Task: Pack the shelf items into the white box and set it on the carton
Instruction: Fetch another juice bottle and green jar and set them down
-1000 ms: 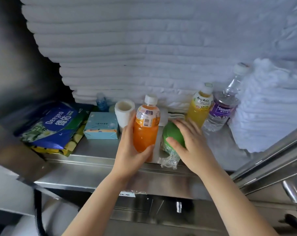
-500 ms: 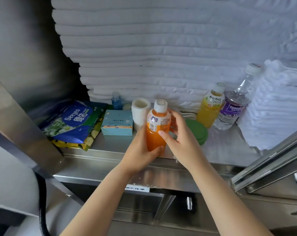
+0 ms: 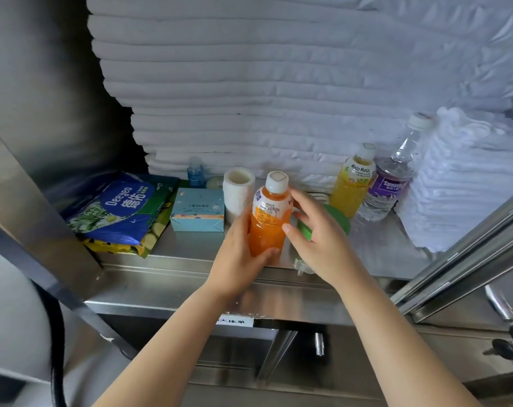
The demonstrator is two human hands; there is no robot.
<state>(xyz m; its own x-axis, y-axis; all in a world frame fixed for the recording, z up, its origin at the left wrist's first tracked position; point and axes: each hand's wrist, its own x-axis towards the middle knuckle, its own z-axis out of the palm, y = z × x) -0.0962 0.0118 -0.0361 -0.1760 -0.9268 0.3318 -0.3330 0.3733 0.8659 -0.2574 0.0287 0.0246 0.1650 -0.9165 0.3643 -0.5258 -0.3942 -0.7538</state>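
Note:
My left hand [image 3: 237,257] grips an orange juice bottle [image 3: 268,221] with a white cap, upright at the front of the steel shelf [image 3: 190,251]. My right hand [image 3: 320,242] hovers just right of the bottle with fingers spread, holding nothing. Under it lies a green item in clear plastic [image 3: 337,221], partly hidden. On the shelf also stand a yellow Mogu Mogu bottle [image 3: 353,183], a clear water bottle [image 3: 393,177], a white cup stack [image 3: 237,189], a light-blue box [image 3: 198,210], a small blue bottle [image 3: 195,173] and blue-green wipe packs [image 3: 123,212]. No white box or carton is in view.
Stacked white towels [image 3: 264,83] fill the back of the shelf, and another white pile [image 3: 461,177] stands at the right. A steel door frame [image 3: 469,254] slants at the right; a steel panel [image 3: 29,207] slants at the left. A labelled lower compartment [image 3: 234,321] lies below.
My right hand left the green item, came across to the orange bottle, and now sits open beside it. My left hand has kept hold of the bottle. The camera shifted left.

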